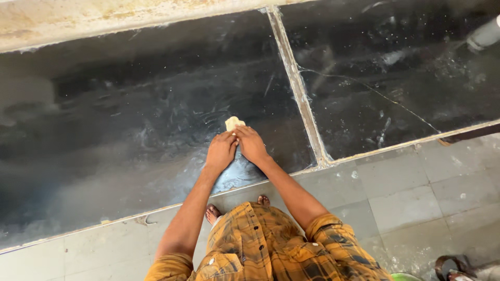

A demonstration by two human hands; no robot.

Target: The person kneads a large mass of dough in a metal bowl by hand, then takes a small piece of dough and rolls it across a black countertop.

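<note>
Both my hands press a small pale pad (234, 123) against a wet black stone slab (130, 119) on the floor. My left hand (221, 151) lies flat behind the pad, fingers together. My right hand (250, 144) sits beside it, fingertips on the pad's near edge. The pad is mostly covered by my fingers; only its far end shows. My arms reach down from rolled-up orange checked sleeves. My bare toes (263, 200) stand on the grey tiles just behind the slab's edge.
A second black slab (396, 73) lies to the right, split from the first by a pale joint (297, 83). Grey floor tiles (406, 203) run along the near side. A light stone ledge (78, 21) borders the far side. A grey pipe (484, 34) shows at top right.
</note>
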